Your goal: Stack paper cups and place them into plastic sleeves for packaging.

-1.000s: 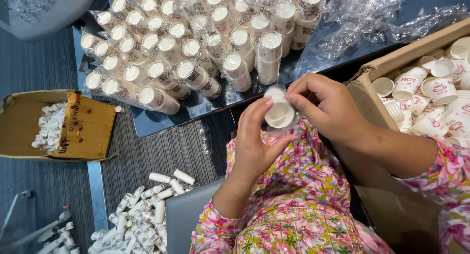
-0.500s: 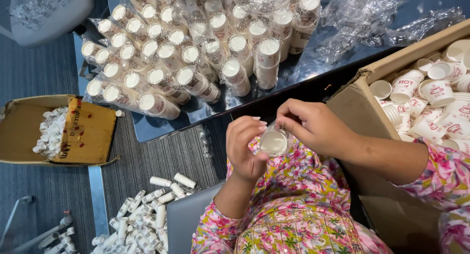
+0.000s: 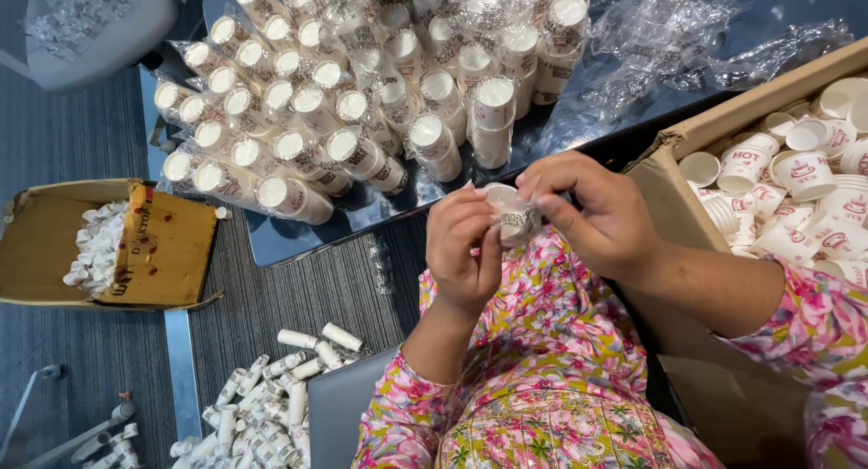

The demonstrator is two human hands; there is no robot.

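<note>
While both hands meet above the lap, the left hand (image 3: 466, 248) and right hand (image 3: 592, 216) each keep a clamped grip on a plastic-wrapped paper cup stack (image 3: 508, 218), steadying it between them.

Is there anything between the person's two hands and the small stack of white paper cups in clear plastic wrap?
Nothing visible: the left hand and right hand both grip the small wrapped cup stack directly.
</note>
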